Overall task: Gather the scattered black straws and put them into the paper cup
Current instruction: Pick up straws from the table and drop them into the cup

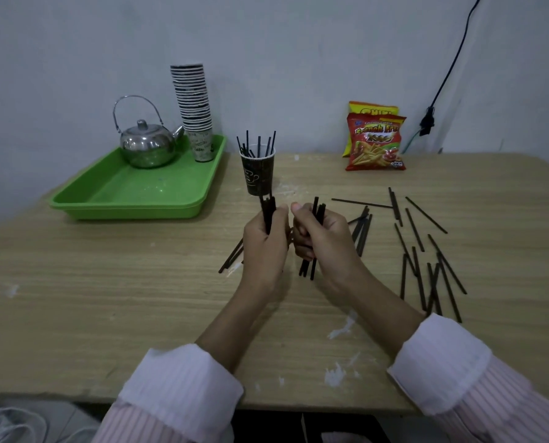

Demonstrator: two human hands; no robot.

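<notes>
We are holding two small bundles of black straws above the middle of the wooden table [139,298]. Our left hand [265,244] is curling closed around one bundle [268,215], and our right hand [319,236] is wrapping its fingers around another bundle [317,212], thumb pressing from the top. Both bundles are standing nearly upright, tips poking out above and below the fists.

The dark paper cup [257,175] is sitting at twelve o'clock from our hands, just beyond them, already bristling with several straws [258,145]. Many loose straws [426,251] are lying scattered at three o'clock, well apart from the cup, and a few more [231,255] are peeking out at nine o'clock beside the left wrist.

We are judging these straws to be very light, thin and fairly stiff, probably smooth enough to slip lengthwise out of a slack fist. Gripping each bundle around its middle looks the safest hold. The cup itself seems light and top-heavy, so we are expecting it could tip if a bundle knocks its rim.
</notes>
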